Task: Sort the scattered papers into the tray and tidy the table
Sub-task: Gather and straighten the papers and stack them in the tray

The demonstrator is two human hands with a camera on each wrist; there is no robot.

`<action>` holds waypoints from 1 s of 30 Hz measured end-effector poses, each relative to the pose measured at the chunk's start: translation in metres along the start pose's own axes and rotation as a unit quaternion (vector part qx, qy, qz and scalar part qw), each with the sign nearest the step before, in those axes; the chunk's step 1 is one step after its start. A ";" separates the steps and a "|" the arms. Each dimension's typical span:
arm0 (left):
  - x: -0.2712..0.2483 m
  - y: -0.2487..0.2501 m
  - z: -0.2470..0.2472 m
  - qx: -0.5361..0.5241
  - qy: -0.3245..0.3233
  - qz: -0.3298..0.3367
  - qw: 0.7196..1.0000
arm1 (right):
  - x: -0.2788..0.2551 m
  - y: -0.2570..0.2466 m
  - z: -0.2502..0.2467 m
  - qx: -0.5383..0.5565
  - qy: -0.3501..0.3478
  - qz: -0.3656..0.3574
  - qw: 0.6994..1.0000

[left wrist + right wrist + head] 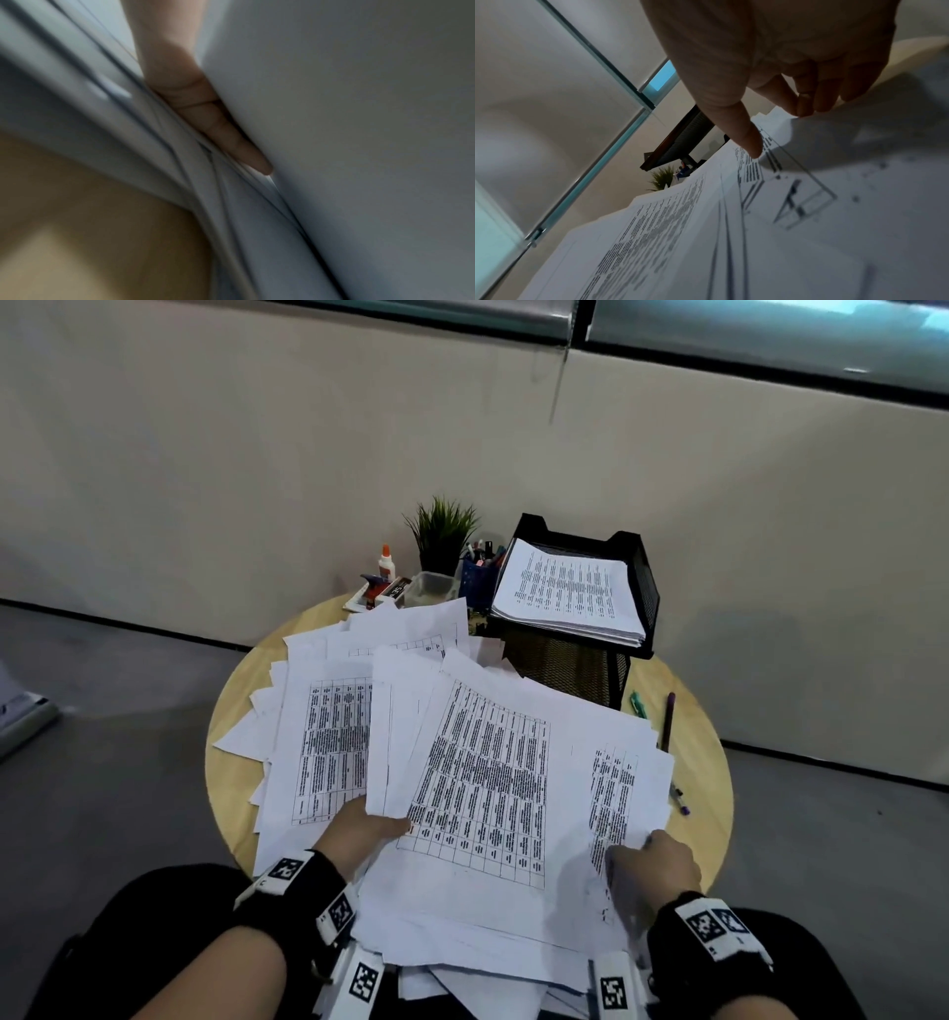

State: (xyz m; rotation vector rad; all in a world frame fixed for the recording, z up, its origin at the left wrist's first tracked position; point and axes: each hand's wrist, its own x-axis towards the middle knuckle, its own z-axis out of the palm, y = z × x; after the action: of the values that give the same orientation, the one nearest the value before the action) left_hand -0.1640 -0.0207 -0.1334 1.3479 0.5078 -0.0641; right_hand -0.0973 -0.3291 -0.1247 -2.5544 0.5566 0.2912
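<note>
Nothing on the scattered papers (477, 778) can actually be read, just blurry printed tables, though a "35" can be made out on a small box (394, 591) at the back by the glue bottle (385, 562). The sheets are spread all over the round tabletop (703, 762), and a neater stack is already sat in the black mesh tray (639, 588) at the far right. From the head view the left hand (359, 829) is seen tucked under a bunch of sheets; only the left wrist view shows its fingers (205, 113) wedged between layers, grasping them. The right hand (655, 865) is laid on the near-right sheets, its fingers (746, 138) relaxed and pointing down, tips touching paper, as seen in the right wrist view.
</note>
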 end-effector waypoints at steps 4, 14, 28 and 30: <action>0.001 -0.003 -0.003 0.015 0.002 -0.007 1.000 | 0.008 -0.001 0.001 0.047 -0.032 -0.007 0.998; 0.006 -0.006 -0.006 -0.012 -0.004 -0.020 1.000 | -0.010 -0.008 -0.007 0.223 0.010 -0.106 0.969; -0.001 -0.004 0.016 0.124 -0.009 0.071 0.990 | -0.025 -0.007 0.002 0.433 -0.198 -0.059 0.877; -0.003 0.002 0.009 0.139 0.060 0.102 0.983 | -0.024 -0.005 0.001 0.474 -0.196 -0.061 0.856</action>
State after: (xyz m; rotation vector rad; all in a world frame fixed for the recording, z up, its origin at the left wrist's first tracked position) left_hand -0.1631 -0.0295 -0.1297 1.6795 0.4702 0.1201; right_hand -0.1166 -0.3168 -0.1157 -1.5010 0.2638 0.3621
